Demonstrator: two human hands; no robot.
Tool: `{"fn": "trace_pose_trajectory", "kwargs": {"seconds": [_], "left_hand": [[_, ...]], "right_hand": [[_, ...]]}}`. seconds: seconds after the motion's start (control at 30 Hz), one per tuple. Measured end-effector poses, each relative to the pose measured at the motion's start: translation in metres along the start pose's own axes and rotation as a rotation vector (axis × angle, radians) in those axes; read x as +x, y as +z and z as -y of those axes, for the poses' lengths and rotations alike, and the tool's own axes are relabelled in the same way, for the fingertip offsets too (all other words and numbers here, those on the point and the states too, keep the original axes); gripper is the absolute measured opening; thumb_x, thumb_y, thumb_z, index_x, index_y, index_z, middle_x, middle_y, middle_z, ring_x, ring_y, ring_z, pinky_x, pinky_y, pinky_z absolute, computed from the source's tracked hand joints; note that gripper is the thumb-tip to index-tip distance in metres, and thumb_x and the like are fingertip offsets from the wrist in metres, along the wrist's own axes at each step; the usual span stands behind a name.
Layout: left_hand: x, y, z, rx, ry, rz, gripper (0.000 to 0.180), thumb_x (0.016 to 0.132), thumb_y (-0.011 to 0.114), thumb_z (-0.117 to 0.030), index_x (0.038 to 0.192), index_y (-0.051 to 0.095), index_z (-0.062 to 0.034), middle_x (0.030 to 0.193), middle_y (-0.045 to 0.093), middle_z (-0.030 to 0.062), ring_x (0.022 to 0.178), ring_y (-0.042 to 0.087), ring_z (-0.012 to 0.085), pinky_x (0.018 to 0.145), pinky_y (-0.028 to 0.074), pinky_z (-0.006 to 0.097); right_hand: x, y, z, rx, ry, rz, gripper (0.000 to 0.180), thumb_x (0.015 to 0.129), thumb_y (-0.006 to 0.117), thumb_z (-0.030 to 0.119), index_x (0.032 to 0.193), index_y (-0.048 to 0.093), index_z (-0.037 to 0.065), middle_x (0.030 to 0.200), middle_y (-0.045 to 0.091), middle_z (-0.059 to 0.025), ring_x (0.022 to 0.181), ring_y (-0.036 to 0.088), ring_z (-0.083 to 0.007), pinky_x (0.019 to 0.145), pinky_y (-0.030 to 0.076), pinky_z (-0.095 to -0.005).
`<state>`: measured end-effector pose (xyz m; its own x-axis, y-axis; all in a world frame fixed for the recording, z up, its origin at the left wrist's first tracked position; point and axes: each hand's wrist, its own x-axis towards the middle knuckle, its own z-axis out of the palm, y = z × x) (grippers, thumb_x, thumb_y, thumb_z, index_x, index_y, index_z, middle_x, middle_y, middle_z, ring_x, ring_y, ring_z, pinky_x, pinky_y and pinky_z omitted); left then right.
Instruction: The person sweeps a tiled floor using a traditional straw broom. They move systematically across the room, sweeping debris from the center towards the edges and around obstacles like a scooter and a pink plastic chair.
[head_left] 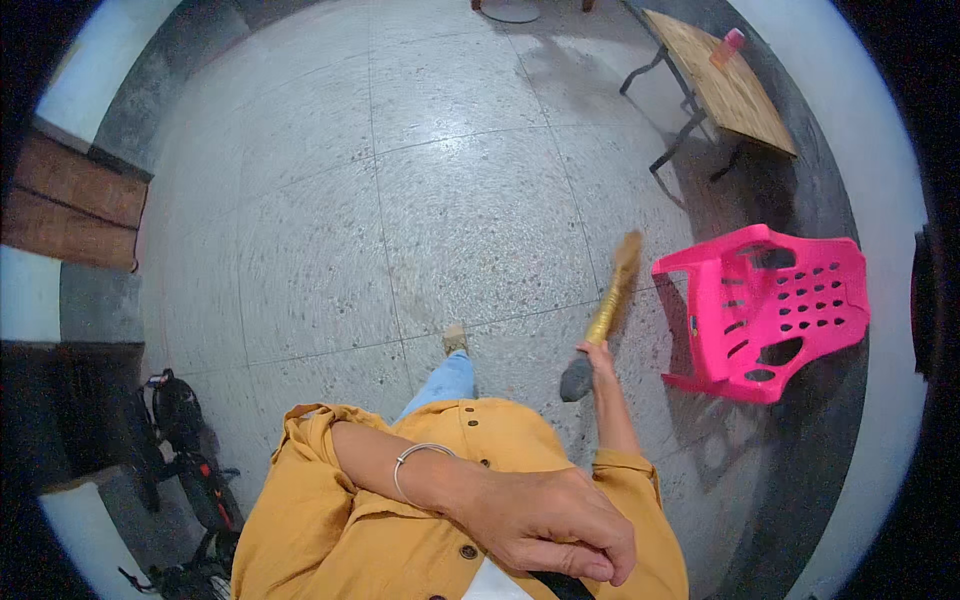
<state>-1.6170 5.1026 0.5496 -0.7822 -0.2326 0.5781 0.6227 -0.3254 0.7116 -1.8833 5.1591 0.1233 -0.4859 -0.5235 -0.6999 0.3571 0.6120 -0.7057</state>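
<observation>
My right hand (600, 358), out to the right, is closed around what looks like a hand broom (606, 312). It has a gold-coloured shaft, a brown flared far end and a dark grey rounded near end; it slants away from me above the floor. Bent across my front, my left arm wears a silvery bangle (403, 470). The left hand (550, 520) has its fingers curled in and its back towards me; whatever may be inside is hidden. A black strap (565, 585) shows just below it, over my mustard shirt (330, 530).
Right of the broom, a pink plastic chair (740, 310) lies tipped over. A low wooden table (725, 85) bearing a pink bottle (728, 48) stands far right by the wall. Black bags or gear (190, 450) lie at left, near a brown wooden panel (75, 200). The floor (300, 200) is grey speckled tile.
</observation>
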Motion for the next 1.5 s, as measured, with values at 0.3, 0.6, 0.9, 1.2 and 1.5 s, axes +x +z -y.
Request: {"fn": "trace_pose_trajectory", "kwargs": {"seconds": [0.3,0.6,0.9,1.2,1.5], "left_hand": [[0.002,-0.068,-0.034,-0.045,0.018,0.039,0.017,0.091,0.05,-0.016,0.084,0.054,-0.0018,0.069,0.055,0.0075,0.063,0.056,0.0241,0.055,0.042,0.034],[0.016,-0.117,-0.052,-0.011,0.082,-0.001,0.017,0.09,0.051,-0.017,0.083,0.054,-0.0019,0.069,0.056,0.0069,0.062,0.056,0.0244,0.053,0.042,0.034],[0.056,-0.165,-0.043,0.088,0.148,-0.146,0.018,0.09,0.052,-0.017,0.08,0.055,-0.0017,0.068,0.055,0.0082,0.061,0.055,0.0255,0.053,0.042,0.034],[0.153,-0.213,0.002,0.176,0.158,-0.221,0.018,0.09,0.052,-0.016,0.081,0.055,-0.001,0.069,0.055,0.0081,0.061,0.055,0.0248,0.053,0.041,0.034],[0.2,-0.244,0.023,0.249,0.165,-0.316,0.016,0.089,0.053,-0.015,0.081,0.055,-0.0014,0.069,0.056,0.0079,0.062,0.055,0.0252,0.054,0.042,0.034]], "right_hand": [[-0.074,0.135,0.09,0.371,0.263,0.532,0.053,0.077,0.06,0.006,0.122,0.033,0.016,0.078,0.053,-0.0109,0.056,0.055,-0.0208,0.047,0.049,-0.035],[-0.032,0.09,0.15,0.346,0.163,0.459,0.061,0.077,0.059,0.004,0.129,0.03,0.018,0.079,0.054,-0.0128,0.061,0.058,-0.0228,0.048,0.051,-0.0362],[0.205,0.029,0.121,-0.106,0.014,0.038,0.035,0.065,0.069,0.008,0.095,0.052,0.006,0.076,0.055,-0.0056,0.063,0.056,-0.0175,0.056,0.048,-0.0333],[0.115,0.158,0.252,0.035,0.169,0.543,0.045,0.075,0.06,0.003,0.113,0.036,0.008,0.079,0.055,-0.0109,0.062,0.058,-0.0215,0.051,0.051,-0.0349],[0.189,0.117,0.349,-0.026,0.066,0.587,0.055,0.074,0.058,0.003,0.122,0.035,0.014,0.075,0.055,-0.011,0.054,0.057,-0.0219,0.044,0.05,-0.0361]]}}
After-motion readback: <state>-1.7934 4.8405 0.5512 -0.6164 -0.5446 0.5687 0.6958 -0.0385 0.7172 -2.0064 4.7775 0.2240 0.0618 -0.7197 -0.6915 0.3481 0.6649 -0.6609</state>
